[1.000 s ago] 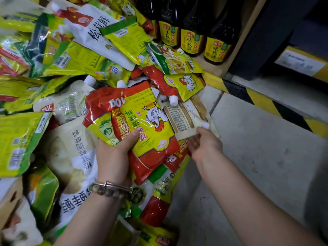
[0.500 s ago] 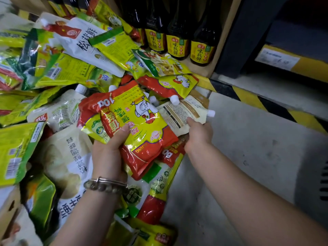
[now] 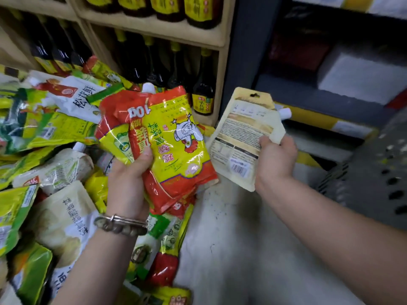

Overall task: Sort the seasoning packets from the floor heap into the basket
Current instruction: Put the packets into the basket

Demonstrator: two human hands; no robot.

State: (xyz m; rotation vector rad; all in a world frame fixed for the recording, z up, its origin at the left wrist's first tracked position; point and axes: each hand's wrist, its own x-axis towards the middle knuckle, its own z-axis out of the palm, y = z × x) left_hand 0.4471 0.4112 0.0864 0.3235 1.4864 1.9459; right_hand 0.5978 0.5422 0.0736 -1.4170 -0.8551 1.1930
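Note:
My left hand (image 3: pixel 128 183) grips a bunch of red-and-yellow chicken seasoning packets (image 3: pixel 176 142), lifted above the floor heap (image 3: pixel 55 164). My right hand (image 3: pixel 275 161) holds a beige spout pouch (image 3: pixel 240 137) by its right edge, back label and barcode facing me, raised off the floor. The heap of green, yellow, white and red packets covers the left side of the view. A grey perforated basket (image 3: pixel 374 177) shows blurred at the right edge, just right of my right hand.
Wooden shelves (image 3: pixel 154 29) with dark sauce bottles (image 3: pixel 202 93) stand behind the heap. A dark shelving upright (image 3: pixel 240 51) and yellow price strips (image 3: pixel 319 119) lie beyond the right hand. Pale concrete floor (image 3: pixel 231 238) runs between my arms.
Both hands have lifted their packets off the heap. The right hand took hold of the beige pouch and raised it upright. The view swung up and right, bringing the basket into sight.

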